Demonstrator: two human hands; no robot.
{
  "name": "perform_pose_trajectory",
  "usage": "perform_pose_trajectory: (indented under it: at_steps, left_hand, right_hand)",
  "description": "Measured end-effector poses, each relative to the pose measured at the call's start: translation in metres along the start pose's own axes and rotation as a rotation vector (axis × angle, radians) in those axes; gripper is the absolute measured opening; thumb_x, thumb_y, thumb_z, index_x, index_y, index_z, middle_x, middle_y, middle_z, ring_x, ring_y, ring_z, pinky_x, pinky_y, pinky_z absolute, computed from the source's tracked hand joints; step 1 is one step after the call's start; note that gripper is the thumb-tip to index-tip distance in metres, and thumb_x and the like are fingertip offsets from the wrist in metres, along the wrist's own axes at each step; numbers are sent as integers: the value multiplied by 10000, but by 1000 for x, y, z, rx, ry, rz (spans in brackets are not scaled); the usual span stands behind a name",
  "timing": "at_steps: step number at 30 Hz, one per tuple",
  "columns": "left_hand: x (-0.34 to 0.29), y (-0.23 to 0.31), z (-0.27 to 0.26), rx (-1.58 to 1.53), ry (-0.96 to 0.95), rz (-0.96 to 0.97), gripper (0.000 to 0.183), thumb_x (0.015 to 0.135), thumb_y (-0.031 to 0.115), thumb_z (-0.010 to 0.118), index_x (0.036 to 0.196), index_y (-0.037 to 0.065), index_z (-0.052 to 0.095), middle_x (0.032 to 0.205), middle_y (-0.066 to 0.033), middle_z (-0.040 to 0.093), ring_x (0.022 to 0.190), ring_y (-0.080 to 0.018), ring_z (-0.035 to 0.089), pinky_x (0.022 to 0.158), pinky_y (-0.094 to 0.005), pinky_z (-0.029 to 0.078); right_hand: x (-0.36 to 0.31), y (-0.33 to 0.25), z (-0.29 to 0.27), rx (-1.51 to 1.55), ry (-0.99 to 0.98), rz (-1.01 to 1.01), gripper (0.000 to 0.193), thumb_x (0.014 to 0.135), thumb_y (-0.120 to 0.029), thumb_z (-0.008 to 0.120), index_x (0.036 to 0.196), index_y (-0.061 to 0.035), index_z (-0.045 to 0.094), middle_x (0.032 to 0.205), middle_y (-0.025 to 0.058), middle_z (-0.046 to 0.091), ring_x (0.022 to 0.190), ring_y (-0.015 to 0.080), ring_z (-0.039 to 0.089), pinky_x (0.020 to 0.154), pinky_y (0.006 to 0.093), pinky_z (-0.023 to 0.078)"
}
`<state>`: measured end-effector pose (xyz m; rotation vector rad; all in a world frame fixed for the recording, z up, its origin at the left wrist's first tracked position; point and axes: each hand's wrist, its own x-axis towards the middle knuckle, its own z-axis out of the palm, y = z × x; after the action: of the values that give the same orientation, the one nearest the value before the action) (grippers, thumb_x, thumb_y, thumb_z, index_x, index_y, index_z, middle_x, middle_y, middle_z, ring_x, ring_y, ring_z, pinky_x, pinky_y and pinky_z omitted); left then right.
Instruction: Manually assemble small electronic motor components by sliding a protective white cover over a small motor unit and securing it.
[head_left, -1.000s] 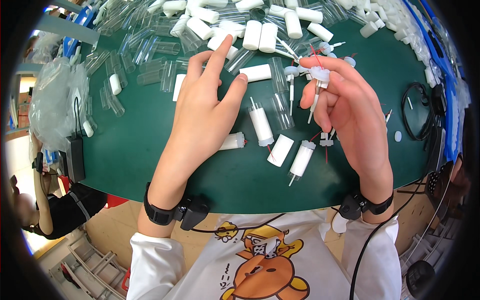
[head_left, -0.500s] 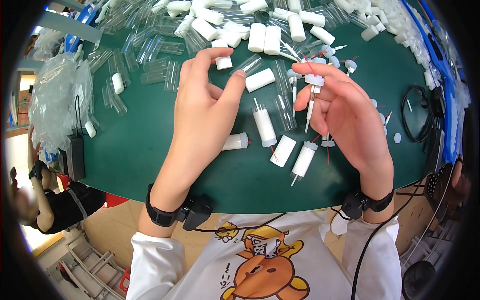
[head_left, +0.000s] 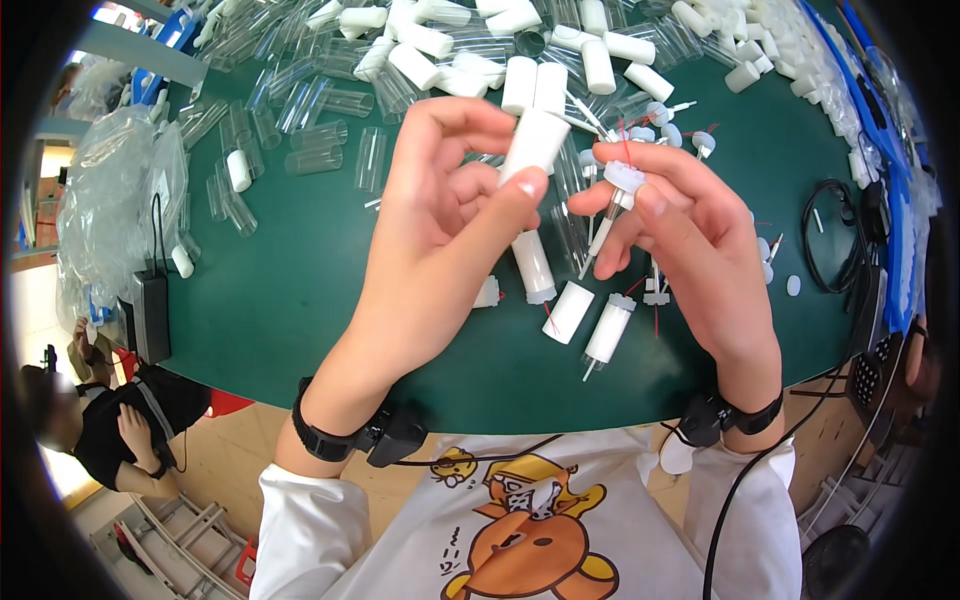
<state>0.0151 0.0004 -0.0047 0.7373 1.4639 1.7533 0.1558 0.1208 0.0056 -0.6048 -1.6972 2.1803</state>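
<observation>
My left hand [head_left: 450, 220] is closed on a white cylinder [head_left: 537, 147], thumb on its lower end and fingers behind it. Opposite, my right hand [head_left: 690, 225] pinches a grey-white round cap [head_left: 624, 178] with red wires and a thin white-tipped rod [head_left: 598, 240] pointing down to the left. Cylinder and cap are apart. Below the hands lie a capped white cylinder [head_left: 534, 268] partly behind my left hand, a plain white cylinder [head_left: 568, 312], and another capped cylinder [head_left: 609, 330] with a rod sticking out of its lower end.
Many clear tubes [head_left: 320, 135] and white cylinders [head_left: 415, 66] lie loose across the back of the green table [head_left: 270, 310]. More caps [head_left: 703, 142] with wires lie beyond my right hand. Plastic bags [head_left: 120, 210] and a black box [head_left: 150, 315] are at left; a black cable [head_left: 812, 240] coils at right.
My left hand has taken hold of a white cylinder and moved right, closer to the right hand. The cap's rod in my right hand has tilted toward lower left.
</observation>
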Motion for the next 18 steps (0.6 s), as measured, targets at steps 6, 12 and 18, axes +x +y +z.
perform_pose_trajectory:
  at_steps: [6,12,18]
  left_hand:
    - [2,4,-5,22,-167,139,488,790,14,598,1246,-8,424,1064,-78,551,949,-134,551,791,-260,444]
    - [0,1,-4,-68,-240,160,466,720,-50,646,1160,-6,498,1061,-64,553,971,-123,545,815,-258,443]
    - [1,0,-6,14,-298,168,506,713,-52,660,1182,6,480,1044,-79,572,929,-130,560,802,-264,444]
  right_hand:
    - [-1,6,-4,-264,89,-388,301,907,-104,502,1174,37,504,1004,148,618,763,134,563,705,268,460]
    - [-3,2,-5,-380,14,-562,331,882,-135,538,1153,52,505,1054,178,585,802,180,570,736,297,461]
    - [-4,3,-7,-412,-12,-596,368,887,-198,548,1147,57,499,1066,197,573,792,192,578,727,306,468]
